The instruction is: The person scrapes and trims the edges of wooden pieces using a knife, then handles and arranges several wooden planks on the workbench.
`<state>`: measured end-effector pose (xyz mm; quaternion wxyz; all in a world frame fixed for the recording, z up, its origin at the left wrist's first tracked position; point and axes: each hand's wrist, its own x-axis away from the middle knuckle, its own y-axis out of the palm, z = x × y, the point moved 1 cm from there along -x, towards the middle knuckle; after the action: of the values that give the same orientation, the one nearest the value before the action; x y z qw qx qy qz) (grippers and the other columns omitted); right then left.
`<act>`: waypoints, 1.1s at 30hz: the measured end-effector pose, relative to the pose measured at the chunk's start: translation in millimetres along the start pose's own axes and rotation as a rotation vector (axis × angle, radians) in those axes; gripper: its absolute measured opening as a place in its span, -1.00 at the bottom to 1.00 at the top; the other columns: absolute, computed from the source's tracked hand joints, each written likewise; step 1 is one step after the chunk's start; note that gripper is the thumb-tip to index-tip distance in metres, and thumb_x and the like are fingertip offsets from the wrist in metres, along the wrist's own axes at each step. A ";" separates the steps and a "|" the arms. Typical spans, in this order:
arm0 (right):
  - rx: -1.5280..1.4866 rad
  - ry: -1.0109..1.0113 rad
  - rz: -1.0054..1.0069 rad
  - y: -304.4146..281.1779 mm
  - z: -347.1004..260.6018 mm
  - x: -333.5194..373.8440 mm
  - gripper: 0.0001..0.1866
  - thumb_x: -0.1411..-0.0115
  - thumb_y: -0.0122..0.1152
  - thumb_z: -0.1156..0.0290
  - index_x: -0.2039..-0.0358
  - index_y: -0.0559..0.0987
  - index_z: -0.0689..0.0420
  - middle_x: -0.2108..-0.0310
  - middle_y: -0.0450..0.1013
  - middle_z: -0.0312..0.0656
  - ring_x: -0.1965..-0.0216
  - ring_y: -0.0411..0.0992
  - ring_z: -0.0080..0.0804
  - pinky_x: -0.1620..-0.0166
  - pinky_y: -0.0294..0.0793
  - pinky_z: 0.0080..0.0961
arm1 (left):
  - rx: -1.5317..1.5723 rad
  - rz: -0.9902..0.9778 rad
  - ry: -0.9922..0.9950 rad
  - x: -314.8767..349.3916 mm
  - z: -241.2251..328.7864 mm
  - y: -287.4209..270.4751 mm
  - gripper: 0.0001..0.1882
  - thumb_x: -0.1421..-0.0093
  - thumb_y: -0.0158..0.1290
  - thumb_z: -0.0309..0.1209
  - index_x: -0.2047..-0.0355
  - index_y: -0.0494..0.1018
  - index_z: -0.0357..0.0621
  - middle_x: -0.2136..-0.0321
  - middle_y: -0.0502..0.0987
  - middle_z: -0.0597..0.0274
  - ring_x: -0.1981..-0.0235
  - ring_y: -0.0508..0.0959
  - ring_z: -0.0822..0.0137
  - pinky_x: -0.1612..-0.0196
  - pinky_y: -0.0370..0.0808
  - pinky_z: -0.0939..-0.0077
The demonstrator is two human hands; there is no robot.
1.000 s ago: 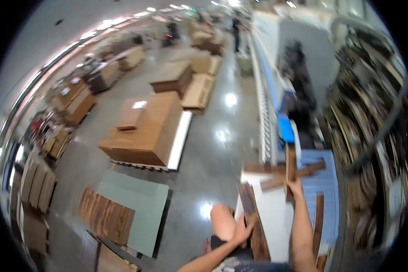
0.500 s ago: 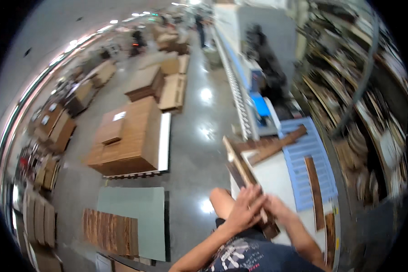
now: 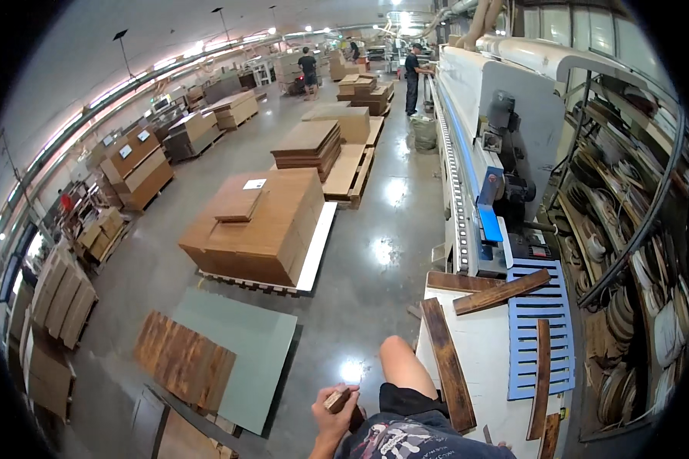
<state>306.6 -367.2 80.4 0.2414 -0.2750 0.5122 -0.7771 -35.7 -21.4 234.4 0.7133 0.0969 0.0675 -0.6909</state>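
My left hand (image 3: 331, 417) is low in the picture, left of my bare knee, closed around a short piece of dark brown wood (image 3: 337, 400). More dark wood shows just below its fingers, partly hidden by my shirt. To the right, a long dark brown plank (image 3: 447, 361) lies on the white tabletop (image 3: 491, 359) along its left edge. Beyond it, a second plank (image 3: 501, 291) rests aslant across another strip (image 3: 464, 282). A narrow plank (image 3: 540, 379) lies partly on a blue slatted panel (image 3: 524, 336). My right hand cannot be made out.
A long machine (image 3: 461, 115) runs ahead from the table. On the left stand a pallet of brown panels (image 3: 253, 229) and a stack of dark boards (image 3: 182, 359) on a green-grey sheet (image 3: 256, 367). Shelves with rolled strips (image 3: 620, 306) line the right. Two people (image 3: 413, 80) (image 3: 308, 70) stand far ahead.
Both hands were together on planks at the table's left edge. My left hand has moved left and down, with wood in it. My right hand has left the view, which has swung up.
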 end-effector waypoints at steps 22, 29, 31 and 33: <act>-1.584 -0.511 -0.037 -284.4 -144.3 -47.1 -0.72 -0.33 0.12 0.33 0.06 0.49 0.26 0.32 0.37 -0.32 0.23 0.33 -0.56 0.14 0.36 -0.58 | -0.030 0.086 0.158 -36.8 65.9 -11.2 -0.70 -0.07 0.35 -0.53 0.24 0.46 -0.21 0.45 0.61 0.23 0.41 0.60 0.49 0.29 0.56 0.56; -1.195 -0.952 0.062 -399.2 -217.5 -17.6 -0.63 -0.14 0.36 0.08 0.41 0.56 0.15 0.56 0.48 -0.11 0.54 0.49 -0.08 0.43 0.44 -0.33 | -0.112 -0.087 0.380 -40.6 82.0 -26.8 -0.57 0.05 0.38 -0.50 0.20 0.42 -0.22 0.30 0.60 0.08 0.29 0.64 0.29 0.27 0.55 0.48; -1.139 -0.978 0.096 -410.8 -224.1 -13.7 -0.63 -0.14 0.36 0.05 0.43 0.57 0.14 0.56 0.48 -0.12 0.54 0.49 -0.07 0.44 0.44 -0.31 | -0.143 -0.168 0.468 -42.9 89.4 -27.9 -0.44 0.16 0.45 -0.38 0.17 0.42 -0.23 0.27 0.59 0.04 0.33 0.65 0.24 0.30 0.57 0.45; -1.081 -0.990 0.128 -413.7 -227.0 -12.0 -0.62 -0.13 0.35 0.03 0.45 0.57 0.12 0.57 0.48 -0.13 0.54 0.49 -0.07 0.45 0.43 -0.28 | -0.175 -0.170 0.425 -40.2 91.4 -31.8 -0.36 0.21 0.47 -0.28 0.15 0.43 -0.23 0.28 0.59 0.01 0.38 0.65 0.21 0.33 0.58 0.43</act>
<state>123.5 -60.4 388.8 0.3203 -0.6438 0.6698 -0.1854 -72.3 -4.3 331.0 0.6278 0.1721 0.2837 -0.7041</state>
